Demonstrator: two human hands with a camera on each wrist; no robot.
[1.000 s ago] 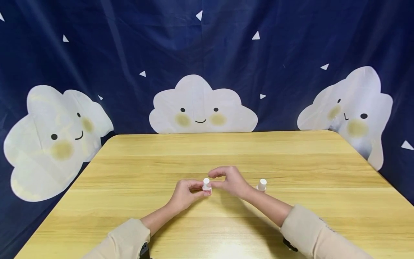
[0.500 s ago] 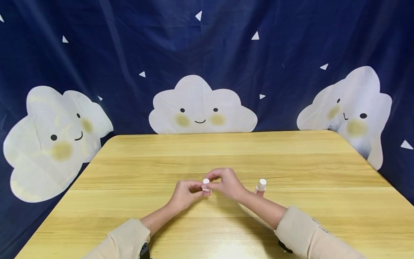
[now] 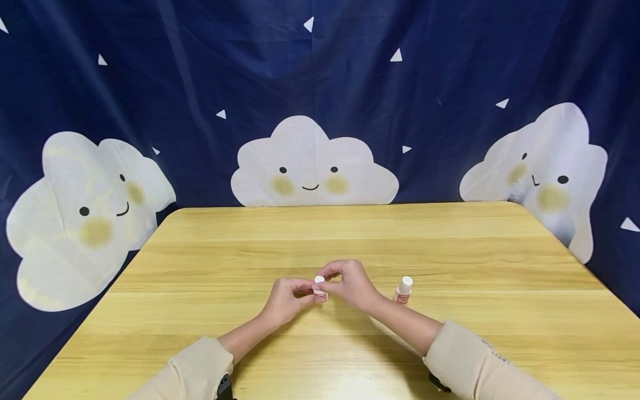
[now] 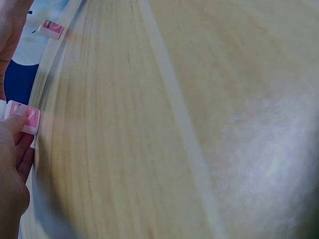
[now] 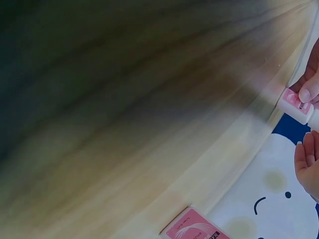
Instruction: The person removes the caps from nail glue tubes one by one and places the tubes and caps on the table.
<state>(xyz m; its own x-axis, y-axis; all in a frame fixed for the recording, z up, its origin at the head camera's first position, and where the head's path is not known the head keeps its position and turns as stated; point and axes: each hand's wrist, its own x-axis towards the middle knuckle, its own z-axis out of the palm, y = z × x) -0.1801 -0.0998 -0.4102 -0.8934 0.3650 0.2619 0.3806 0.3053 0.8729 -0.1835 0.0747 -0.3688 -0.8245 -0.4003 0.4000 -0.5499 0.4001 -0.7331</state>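
Note:
Between thumb and fingers, my left hand point(image 3: 284, 300) holds a small white bottle point(image 3: 320, 298) with a pink label, upright at the middle of the table. My right hand point(image 3: 352, 284) pinches the bottle's white cap point(image 3: 319, 279) from the right side, its thumb in front. The left wrist view shows the left thumb lying over the pink label point(image 4: 31, 117). In the right wrist view, fingers of the right hand point(image 5: 309, 164) curve beside the cap end. A second, similar bottle point(image 3: 404, 290) stands to the right, just beyond the right forearm.
The light wooden table point(image 3: 225, 250) reaches back to a dark blue curtain point(image 3: 190, 66) printed with white smiling clouds. My right forearm point(image 3: 405, 325) crosses in front of the second bottle and overlaps its base.
The right hand's fingers have come in from above and taken hold of the cap. Its forearm has dropped slightly, showing more of the second bottle. The left hand has stayed in place.

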